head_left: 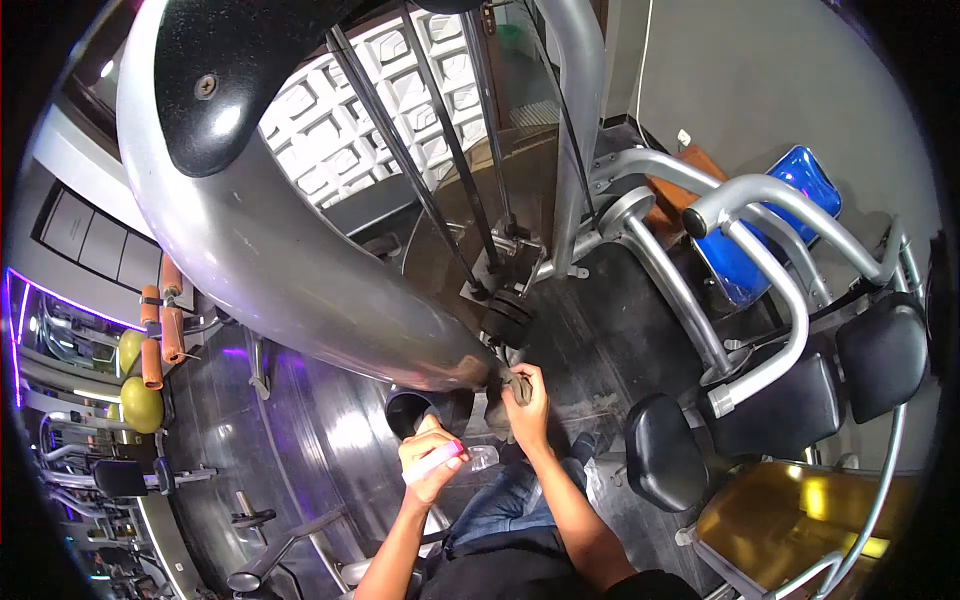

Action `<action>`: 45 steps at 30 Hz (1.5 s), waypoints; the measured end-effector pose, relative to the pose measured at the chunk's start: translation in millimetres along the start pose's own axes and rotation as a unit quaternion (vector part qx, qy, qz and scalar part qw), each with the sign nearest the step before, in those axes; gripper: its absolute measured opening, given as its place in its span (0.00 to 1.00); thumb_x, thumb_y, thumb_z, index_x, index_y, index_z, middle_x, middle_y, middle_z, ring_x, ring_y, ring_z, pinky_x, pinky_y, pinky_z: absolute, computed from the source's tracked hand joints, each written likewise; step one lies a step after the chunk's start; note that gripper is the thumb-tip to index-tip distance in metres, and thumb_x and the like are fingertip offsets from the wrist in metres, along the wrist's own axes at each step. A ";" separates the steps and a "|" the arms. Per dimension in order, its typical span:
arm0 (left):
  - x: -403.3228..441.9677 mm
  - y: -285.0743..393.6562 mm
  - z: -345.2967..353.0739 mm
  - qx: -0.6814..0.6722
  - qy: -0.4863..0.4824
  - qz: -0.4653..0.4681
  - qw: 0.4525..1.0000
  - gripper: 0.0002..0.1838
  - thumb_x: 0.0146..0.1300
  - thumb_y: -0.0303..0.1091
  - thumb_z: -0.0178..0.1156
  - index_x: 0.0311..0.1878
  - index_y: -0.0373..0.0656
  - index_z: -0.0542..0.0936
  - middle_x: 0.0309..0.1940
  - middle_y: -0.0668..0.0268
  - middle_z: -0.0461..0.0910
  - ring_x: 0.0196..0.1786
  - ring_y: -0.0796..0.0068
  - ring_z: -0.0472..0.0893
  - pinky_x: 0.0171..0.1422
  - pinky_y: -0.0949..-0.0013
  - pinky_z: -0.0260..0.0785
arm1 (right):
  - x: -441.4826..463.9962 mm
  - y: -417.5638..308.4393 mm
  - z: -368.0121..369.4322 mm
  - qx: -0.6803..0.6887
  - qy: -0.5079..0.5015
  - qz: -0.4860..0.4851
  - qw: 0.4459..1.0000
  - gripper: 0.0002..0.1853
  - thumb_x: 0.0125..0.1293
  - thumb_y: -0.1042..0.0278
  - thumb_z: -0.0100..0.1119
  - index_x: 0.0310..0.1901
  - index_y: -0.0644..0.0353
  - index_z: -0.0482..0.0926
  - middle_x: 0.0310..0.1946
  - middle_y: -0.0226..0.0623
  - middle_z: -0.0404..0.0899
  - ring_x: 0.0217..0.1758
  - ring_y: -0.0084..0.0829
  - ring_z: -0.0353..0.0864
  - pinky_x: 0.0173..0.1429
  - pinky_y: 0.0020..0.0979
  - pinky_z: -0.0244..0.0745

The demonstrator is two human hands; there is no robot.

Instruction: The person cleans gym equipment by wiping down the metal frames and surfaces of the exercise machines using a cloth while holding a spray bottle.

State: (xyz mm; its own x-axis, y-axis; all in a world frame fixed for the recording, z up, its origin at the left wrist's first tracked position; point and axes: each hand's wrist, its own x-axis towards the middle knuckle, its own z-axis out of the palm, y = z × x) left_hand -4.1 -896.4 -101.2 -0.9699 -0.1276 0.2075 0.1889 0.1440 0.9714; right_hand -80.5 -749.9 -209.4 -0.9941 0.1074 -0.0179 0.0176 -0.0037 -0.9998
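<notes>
My left hand (420,447) is closed around a small whitish bottle (430,464) with a bright pink band at its end. Just right of that pink end shows a clear plastic piece (483,458); whether it belongs to the bottle I cannot tell. My right hand (530,418) is closed on a grey-brown cloth (519,388), pressed to the lower end of the machine's thick silver tube (330,300). Part of the cloth is hidden behind my fingers. Close above my left hand is a black rounded part (408,410) of the machine.
Dark guide rods (440,130) and a weight stack (507,318) rise beyond my hands. To the right stand black padded seats (667,452), bent silver bars (790,290) and a blue pad (740,265). A silver bar (290,545) with a dark end lies low on the left.
</notes>
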 end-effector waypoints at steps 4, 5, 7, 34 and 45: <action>0.1 2.1 2.8 -0.012 0.008 -0.014 1.000 0.18 0.51 0.46 0.67 0.25 0.38 0.81 0.23 0.62 0.83 0.31 0.71 0.75 0.42 0.66 0.64 | 9.8 -11.0 0.9 0.012 0.005 0.008 1.000 0.15 0.58 0.75 0.64 0.48 0.60 0.78 0.41 0.36 0.84 0.47 0.31 0.83 0.55 0.32 0.74; 0.7 3.2 3.8 -0.002 0.012 -0.010 1.000 0.18 0.51 0.47 0.67 0.26 0.38 0.82 0.24 0.63 0.83 0.31 0.71 0.75 0.42 0.66 0.64 | 13.9 -17.1 1.8 0.010 0.013 -0.024 1.000 0.14 0.57 0.75 0.65 0.46 0.60 0.79 0.42 0.36 0.84 0.48 0.31 0.83 0.56 0.32 0.75; 1.5 5.6 6.9 0.005 0.016 -0.002 1.000 0.19 0.52 0.48 0.67 0.26 0.38 0.82 0.24 0.63 0.83 0.32 0.71 0.74 0.42 0.66 0.64 | 21.7 -43.6 3.3 0.020 0.006 -0.045 0.999 0.14 0.56 0.75 0.64 0.46 0.61 0.80 0.42 0.37 0.84 0.48 0.31 0.83 0.56 0.32 0.75; 23.6 25.4 59.9 0.249 0.208 0.011 0.946 0.10 0.52 0.39 0.68 0.27 0.42 0.84 0.25 0.63 0.85 0.27 0.66 0.79 0.48 0.63 0.61 | 129.4 -123.6 7.7 0.078 -0.309 -0.121 0.940 0.18 0.49 0.79 0.63 0.45 0.63 0.83 0.41 0.41 0.87 0.47 0.36 0.87 0.55 0.32 0.79; 19.8 22.3 59.8 0.273 0.255 0.003 0.928 0.14 0.52 0.41 0.69 0.29 0.38 0.85 0.26 0.61 0.85 0.31 0.61 0.81 0.47 0.62 0.69 | 134.9 -24.5 -7.8 -0.087 -0.381 -0.002 0.920 0.17 0.55 0.72 0.68 0.48 0.56 0.83 0.45 0.39 0.87 0.53 0.36 0.87 0.58 0.33 0.79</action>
State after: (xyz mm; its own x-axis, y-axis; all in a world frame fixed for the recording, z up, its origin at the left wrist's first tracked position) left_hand -28.3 -837.0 -82.4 -0.7443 -0.5522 0.3756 -0.0463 0.6038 0.7958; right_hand -214.1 -727.6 -187.3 -0.7798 -0.6217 -0.0740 -0.0350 0.1614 -0.9863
